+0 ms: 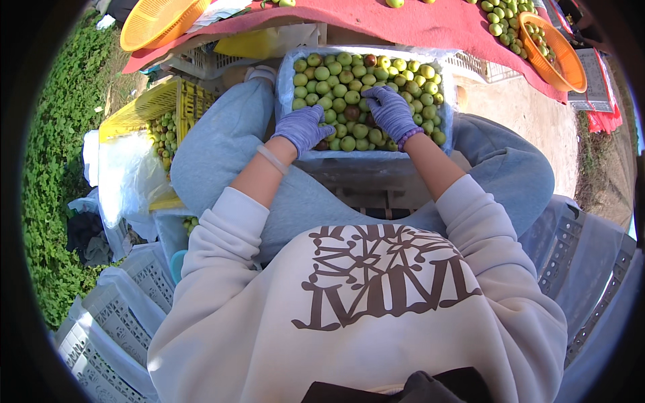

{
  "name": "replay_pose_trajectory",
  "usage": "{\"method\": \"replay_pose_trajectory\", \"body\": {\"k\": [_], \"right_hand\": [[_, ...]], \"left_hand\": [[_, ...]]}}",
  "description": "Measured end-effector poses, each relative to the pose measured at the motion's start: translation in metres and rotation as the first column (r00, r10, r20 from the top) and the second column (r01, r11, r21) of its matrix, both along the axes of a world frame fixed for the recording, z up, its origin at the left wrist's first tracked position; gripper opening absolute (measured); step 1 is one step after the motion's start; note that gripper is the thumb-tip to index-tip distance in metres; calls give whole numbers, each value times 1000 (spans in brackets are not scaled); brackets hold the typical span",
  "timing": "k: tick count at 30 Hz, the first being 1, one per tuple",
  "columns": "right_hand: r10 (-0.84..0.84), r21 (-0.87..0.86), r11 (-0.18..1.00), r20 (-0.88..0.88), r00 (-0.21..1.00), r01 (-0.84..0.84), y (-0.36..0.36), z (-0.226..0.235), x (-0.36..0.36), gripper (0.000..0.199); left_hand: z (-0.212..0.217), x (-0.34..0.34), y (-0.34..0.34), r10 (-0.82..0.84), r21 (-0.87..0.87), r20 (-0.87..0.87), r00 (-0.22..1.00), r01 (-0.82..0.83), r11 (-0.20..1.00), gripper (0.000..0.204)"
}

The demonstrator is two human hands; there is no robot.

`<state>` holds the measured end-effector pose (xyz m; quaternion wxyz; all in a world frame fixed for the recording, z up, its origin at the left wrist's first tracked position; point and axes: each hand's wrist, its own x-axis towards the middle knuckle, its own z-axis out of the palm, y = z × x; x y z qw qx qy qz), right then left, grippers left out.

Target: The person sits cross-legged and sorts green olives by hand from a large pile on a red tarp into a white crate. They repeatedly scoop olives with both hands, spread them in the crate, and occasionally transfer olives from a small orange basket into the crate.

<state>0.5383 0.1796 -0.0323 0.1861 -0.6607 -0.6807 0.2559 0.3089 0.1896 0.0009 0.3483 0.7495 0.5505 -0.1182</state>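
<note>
A crate lined with pale blue plastic (285, 87) stands between my bent legs, filled with small round green fruits (339, 89) that look like jujubes; a few are reddish brown. My left hand (304, 129), in a purple knit glove, rests on the fruits at the crate's near left side, its thumb and fingers apart. Farther in and to the right, my right hand (392, 115) wears a matching glove. Its fingers are spread and bent down onto the fruits, and the fingertips are partly hidden. No fruit shows gripped in either hand.
A yellow crate (141, 111) with more fruits and clear plastic stands at my left. Ahead, a red cloth (416, 23) carries loose fruits and two orange baskets (161, 23) (571, 67). Lined grey crates (111, 319) lie behind me on both sides.
</note>
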Motion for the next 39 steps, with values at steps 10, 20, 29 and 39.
{"method": "replay_pose_trajectory", "body": {"k": [10,20,29,39], "right_hand": [[69,-64,997,273,959,-54,-17,4,-48,41],[114,-69,993,288,951,-98,-23,0,-49,48],[-48,-10,999,-302,952,47,-17,-1,-42,36],[-622,-648,668,-756,204,-365,-25,19,-31,43]], "left_hand": [[-7,-1,-17,-186,105,-13,983,186,977,45],[-10,1,-21,-154,109,-38,987,157,982,49],[0,2,-14,41,114,128,991,-56,992,60],[7,9,-15,-132,447,444,886,-91,890,53]]}}
